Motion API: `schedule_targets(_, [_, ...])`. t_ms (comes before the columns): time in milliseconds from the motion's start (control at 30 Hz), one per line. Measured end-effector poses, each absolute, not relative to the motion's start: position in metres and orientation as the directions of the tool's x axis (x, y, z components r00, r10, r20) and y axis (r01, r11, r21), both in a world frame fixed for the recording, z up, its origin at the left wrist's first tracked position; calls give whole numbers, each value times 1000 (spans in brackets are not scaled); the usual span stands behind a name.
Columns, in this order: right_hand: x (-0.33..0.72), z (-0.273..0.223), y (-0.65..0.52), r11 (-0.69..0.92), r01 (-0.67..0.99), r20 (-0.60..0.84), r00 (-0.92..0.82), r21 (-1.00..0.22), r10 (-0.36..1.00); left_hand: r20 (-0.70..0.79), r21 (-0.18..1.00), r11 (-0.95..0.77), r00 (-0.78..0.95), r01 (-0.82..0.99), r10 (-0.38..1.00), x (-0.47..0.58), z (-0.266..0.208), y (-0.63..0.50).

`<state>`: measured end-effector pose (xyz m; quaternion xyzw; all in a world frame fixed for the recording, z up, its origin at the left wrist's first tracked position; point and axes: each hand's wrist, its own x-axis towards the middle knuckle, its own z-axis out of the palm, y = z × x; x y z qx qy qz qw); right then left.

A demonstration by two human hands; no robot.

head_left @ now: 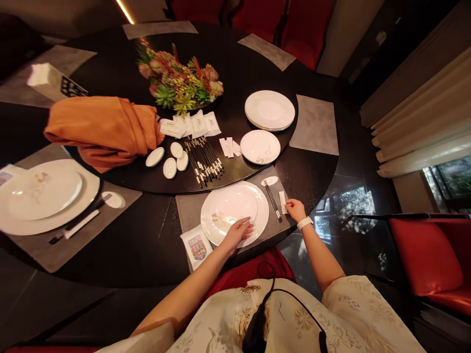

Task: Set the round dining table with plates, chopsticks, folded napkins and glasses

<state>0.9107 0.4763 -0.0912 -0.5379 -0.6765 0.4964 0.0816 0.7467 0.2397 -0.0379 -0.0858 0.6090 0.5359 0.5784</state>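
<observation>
My left hand [240, 231] lies flat on the near rim of a small white plate [227, 206] stacked on a larger white plate [262, 211], both on a grey placemat [189, 208]. My right hand [295, 209] touches a small white paper packet [282, 201] at the mat's right edge, fingers pinched at it. A pair of black chopsticks [273, 200] lies between the plates and the packet, its tips by a small white rest [269, 181]. A printed napkin packet [196, 246] lies left of the plates.
On the dark turntable [235, 73] are a flower arrangement [179, 81], orange folded cloths [105, 128], several chopsticks [204, 159], white rests [170, 159], wipe packets [191, 125] and stacked plates [270, 110]. Another place setting [44, 196] lies left. Red chairs [430, 255] stand around.
</observation>
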Motion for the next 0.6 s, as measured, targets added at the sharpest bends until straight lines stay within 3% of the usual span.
schedule_targets(200, [902, -95, 477, 12, 661, -389, -456, -750, 800, -795, 572, 368, -384, -733, 470, 720, -35, 197])
schedule_targets(367, [894, -78, 480, 4, 693, -433, -456, -721, 777, -731, 658, 373, -434, -655, 527, 661, -20, 178])
schedule_targets(500, [890, -67, 482, -28, 740, -505, -430, -672, 748, -592, 789, 316, -516, -526, 619, 570, -5, 159])
schedule_targets(600, [888, -61, 486, 7, 810, -472, -348, -586, 810, -409, 913, 279, -678, -299, 611, 481, 5, 141])
